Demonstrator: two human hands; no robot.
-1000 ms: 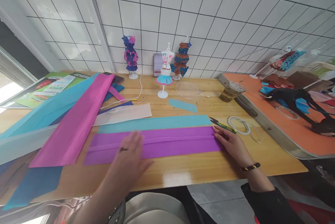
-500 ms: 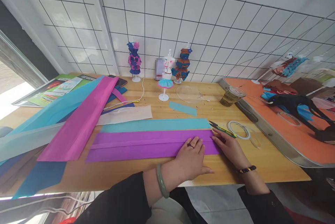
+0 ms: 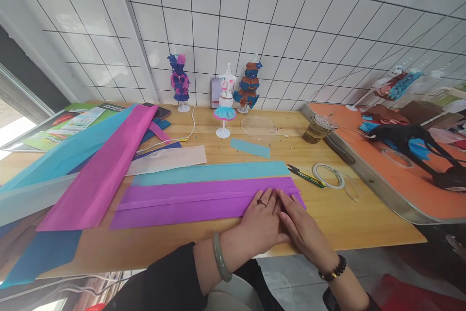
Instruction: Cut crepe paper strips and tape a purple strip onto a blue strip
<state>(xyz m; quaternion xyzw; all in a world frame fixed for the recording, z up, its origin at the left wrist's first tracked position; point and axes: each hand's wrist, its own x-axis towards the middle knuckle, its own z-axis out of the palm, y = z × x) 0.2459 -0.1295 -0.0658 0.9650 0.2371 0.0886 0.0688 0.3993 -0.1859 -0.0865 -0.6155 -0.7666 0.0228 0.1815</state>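
Palms lie flat in the head view: the left hand has its fingers extended and close together, pressing on the purple strip near its right end — nothing pinched that shows. The right hand leans in beside it, its fingers meeting the left fingertips on the same fabric; whether it nips a layer underneath, I cannot tell. Most of the strip runs off to the left of the hands, flat on the table, with a narrow raised band along its length.

Judging by those flat palms, the step is smoothing and pressing. It would go best with even weight through the fingers, in line with the band, so that it doesn't skew or pucker. One hand should anchor while the other presses — two pushing against each other could ruck the cloth. Just beyond the fingers, the turquoise strip lies close along the far edge and is easily nudged. The pointed tool and tape roll, beyond and to the right, are best left untouched.
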